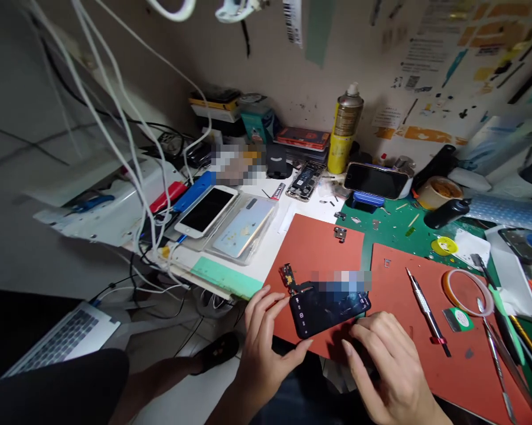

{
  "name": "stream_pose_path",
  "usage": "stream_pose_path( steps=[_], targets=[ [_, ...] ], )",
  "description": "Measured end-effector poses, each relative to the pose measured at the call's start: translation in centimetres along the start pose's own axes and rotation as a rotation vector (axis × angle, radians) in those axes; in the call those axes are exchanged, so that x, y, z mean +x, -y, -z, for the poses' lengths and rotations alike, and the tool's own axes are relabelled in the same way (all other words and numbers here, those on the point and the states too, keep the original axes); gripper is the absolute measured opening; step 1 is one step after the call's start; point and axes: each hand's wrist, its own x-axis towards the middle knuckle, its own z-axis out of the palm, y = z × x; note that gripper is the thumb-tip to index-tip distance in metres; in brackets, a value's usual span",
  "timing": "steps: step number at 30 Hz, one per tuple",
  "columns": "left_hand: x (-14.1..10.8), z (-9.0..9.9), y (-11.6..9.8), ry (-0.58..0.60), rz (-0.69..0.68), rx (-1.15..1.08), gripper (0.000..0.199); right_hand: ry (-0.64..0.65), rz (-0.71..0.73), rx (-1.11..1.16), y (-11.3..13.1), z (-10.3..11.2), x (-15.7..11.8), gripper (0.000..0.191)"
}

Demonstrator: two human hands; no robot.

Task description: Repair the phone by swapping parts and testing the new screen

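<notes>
A dark phone screen [310, 316], lit with small icons along both ends, lies on an orange-red mat [327, 260]. A small circuit board with a flex cable [287, 278] juts out at its upper left. My left hand [266, 333] is at the screen's left end, fingers spread, index finger by the left edge and thumb by the lower corner; whether they touch it is unclear. My right hand [387, 354] hovers by the lower right edge, thumb and bent fingers apart, with nothing seen between them. Part of the picture above the screen is blurred out.
Right of me, a second mat [381, 295] bears a precision screwdriver [427, 310], tape roll [467, 293] and tweezers [498, 366]. Behind stand an opened phone [305, 180], a propped phone [376, 180] and a spray can [345, 127]. White cables [128, 130] hang left, near a white phone [207, 211].
</notes>
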Motion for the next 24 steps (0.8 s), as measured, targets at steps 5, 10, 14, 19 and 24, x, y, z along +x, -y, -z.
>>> stream_pose_path(
  steps=[5,10,14,19,24],
  targets=[
    [-0.2,1.1,-0.3,0.102,0.080,-0.079,0.066,0.025,0.044,-0.033,-1.1,0.2,0.1,0.023],
    [-0.3,1.8,-0.2,0.092,0.067,-0.151,0.043,0.163,0.044,-0.056,-1.7,1.5,1.3,0.019],
    [-0.4,1.7,0.1,0.080,0.062,-0.187,0.041,0.259,0.047,-0.019,-1.6,2.8,2.8,0.018],
    [-0.8,1.0,0.6,0.035,0.067,-0.208,0.055,0.239,0.099,0.007,-0.5,1.9,2.7,0.020],
    [-0.7,0.4,0.6,-0.002,0.032,-0.186,0.059,0.169,0.173,0.030,1.4,-1.2,1.3,0.022]
  ],
)
